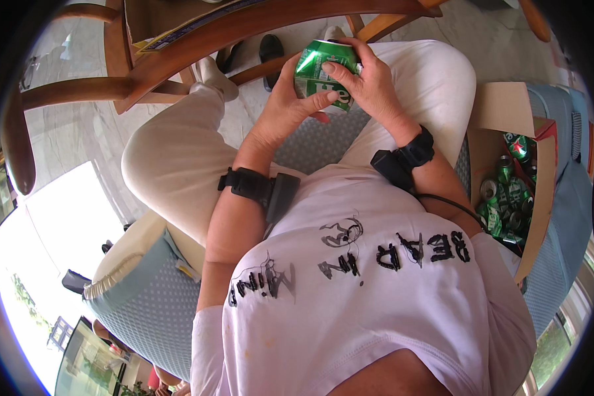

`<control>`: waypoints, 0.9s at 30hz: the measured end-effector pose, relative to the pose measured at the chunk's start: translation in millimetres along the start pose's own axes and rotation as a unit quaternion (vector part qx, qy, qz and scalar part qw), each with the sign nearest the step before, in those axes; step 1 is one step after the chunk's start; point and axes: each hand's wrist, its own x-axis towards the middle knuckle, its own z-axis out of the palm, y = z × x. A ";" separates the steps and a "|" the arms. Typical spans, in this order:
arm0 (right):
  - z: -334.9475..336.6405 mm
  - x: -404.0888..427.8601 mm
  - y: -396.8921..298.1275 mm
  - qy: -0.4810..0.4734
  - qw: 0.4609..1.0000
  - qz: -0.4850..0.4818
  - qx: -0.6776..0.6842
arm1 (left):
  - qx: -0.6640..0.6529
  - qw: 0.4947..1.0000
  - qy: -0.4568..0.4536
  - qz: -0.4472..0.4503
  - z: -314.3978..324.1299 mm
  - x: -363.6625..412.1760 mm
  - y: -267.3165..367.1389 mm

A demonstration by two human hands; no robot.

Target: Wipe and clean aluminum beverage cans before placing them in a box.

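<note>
My left hand [293, 101] and my right hand [373, 79] together hold a green aluminium Heineken beer can [311, 62] above the gap between my knees. The left hand wraps its left side and lower end, with the thumb lying across the front. The right hand grips the other side, its thumb on the front and its index finger over the silver-rimmed end. No dents are plain on the visible side. Black straps with dark modules circle both forearms; a black cable leads from the right one.
At my right a cardboard box [539, 198] holds several green cans [512, 193], some crushed, on the blue upholstered seat [564, 237]. Before me a curved wooden chair [178, 54] bears another cardboard box [151, 22]. Dark shoes [271, 54] are on the marble-patterned floor [79, 123].
</note>
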 end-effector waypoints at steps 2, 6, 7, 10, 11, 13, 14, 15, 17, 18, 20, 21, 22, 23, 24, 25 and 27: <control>-1.6 -0.4 -2.3 0.003 1.000 -0.008 0.008 | -0.013 1.000 -0.010 0.019 -0.4 1.0 -0.6; -2.4 0.1 -5.1 0.004 0.999 -0.031 0.024 | 0.004 0.999 -0.006 0.034 -2.1 2.6 -1.3; -0.9 0.3 -3.0 0.005 0.999 -0.029 0.024 | 0.003 0.999 -0.008 0.032 -1.5 2.8 -2.1; 2.0 -0.4 3.0 0.014 0.998 -0.041 0.046 | 0.010 0.999 0.013 0.029 0.5 2.6 -3.5; 0.6 -1.0 3.6 0.001 0.998 -0.008 0.059 | 0.015 0.999 0.011 0.033 0.7 2.7 -3.1; -1.1 -1.7 1.9 -0.013 0.997 0.025 0.071 | 0.019 0.999 0.009 0.037 0.6 1.9 -3.1; -2.1 -1.9 0.0 -0.016 0.998 0.032 0.051 | 0.014 0.999 0.004 0.034 0.3 1.8 -3.6; -2.8 -1.8 -1.1 -0.020 0.999 0.037 0.030 | 0.010 0.999 -0.002 0.032 0.3 1.8 -3.3; -3.8 -1.7 -0.7 -0.023 0.998 0.048 0.020 | 0.005 1.000 0.000 0.027 1.0 1.4 -1.9; -4.1 -1.4 -0.1 -0.025 0.998 0.059 0.011 | 0.001 1.000 0.001 0.023 1.6 1.5 -1.6; -3.3 -1.8 1.2 -0.025 0.998 0.062 0.008 | 0.002 1.000 0.003 0.016 1.5 1.2 -1.6; -2.5 -1.6 0.2 -0.024 0.998 0.065 0.006 | 0.002 1.000 0.006 0.010 1.1 0.7 -1.4; -2.0 -1.4 -1.6 -0.025 0.998 0.065 0.006 | 0.002 1.000 0.007 0.010 0.6 1.1 -1.9; -1.7 -1.3 -4.2 -0.015 0.998 0.048 0.030 | 0.005 1.000 0.007 0.016 0.0 1.9 -2.9; -1.7 -1.4 -6.3 -0.006 0.998 0.032 0.053 | 0.008 1.000 0.006 0.020 0.0 2.0 -3.1; -1.8 -1.5 -6.8 -0.006 0.998 0.032 0.053 | 0.008 1.000 0.006 0.020 -0.2 1.7 -3.0; -2.5 -2.0 -6.7 -0.016 0.998 0.053 0.023 | 0.009 1.000 0.002 0.013 -0.3 1.8 -2.2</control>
